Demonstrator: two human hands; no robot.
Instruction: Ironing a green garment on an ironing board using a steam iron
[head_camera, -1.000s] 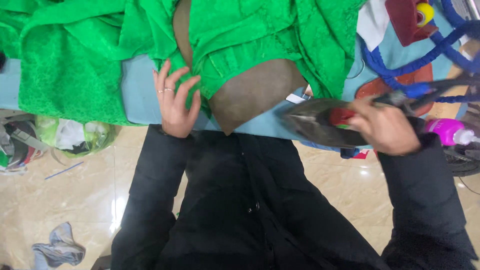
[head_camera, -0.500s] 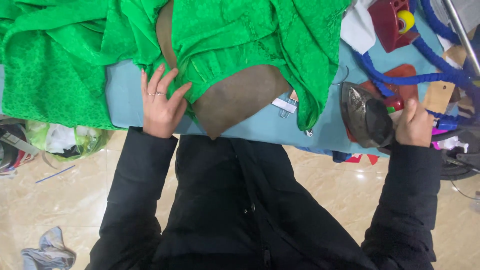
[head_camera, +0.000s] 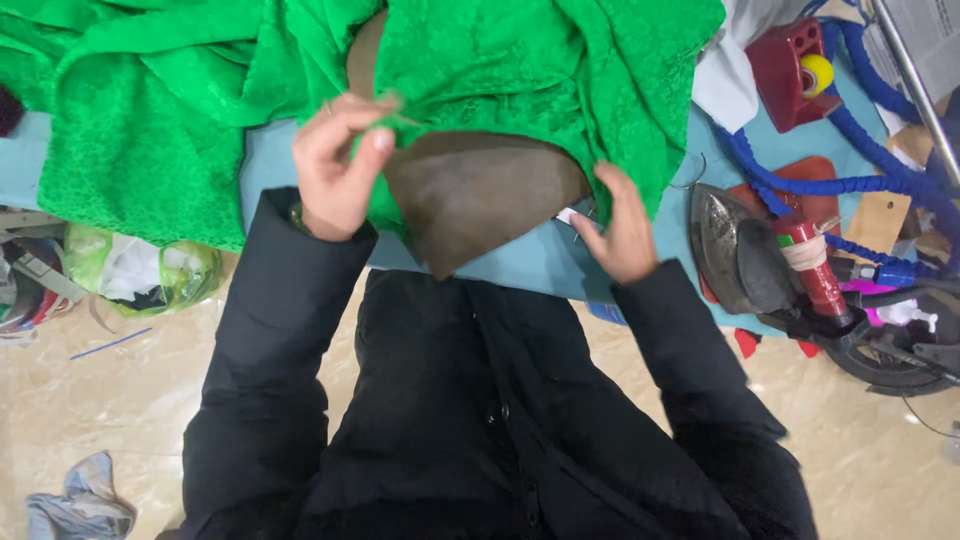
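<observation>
Head view, looking down over a light-blue bench (head_camera: 270, 160) and the wearer's black jacket (head_camera: 480, 420).

Surroundings: steam iron (head_camera: 745, 250) with red-wrapped handle, resting at 3 o'clock on a red mat (head_camera: 815, 185); blue corded hose (head_camera: 800, 185) looping past it toward 1 o'clock; dark red holder (head_camera: 790, 60) with a yellow ball (head_camera: 818, 70) at 1 o'clock; white cloth (head_camera: 725, 75) just beside the holder. Clear plastic bag with green and white contents (head_camera: 150, 275) on the floor at 9 o'clock; grey rag (head_camera: 80, 505) at 7 o'clock. Small white label (head_camera: 568, 215) lies on the bench at the pad's right edge, print too small to tell.

Work items: green patterned fabric (head_camera: 500, 70) spread across the upper bench from 10 to 1 o'clock, draped over a brown pointed pressing pad (head_camera: 475, 195) at centre, whose tip overhangs the near edge.

Left hand (head_camera: 335, 170): at 11 o'clock, thumb and fingers pressed together, pinching a fold of the green fabric at the pad's left shoulder.

Right hand (head_camera: 620, 225): at 2 o'clock of the pad tip, fingers loosely spread, fingertips touching the fabric's hanging edge, well apart from the iron.
</observation>
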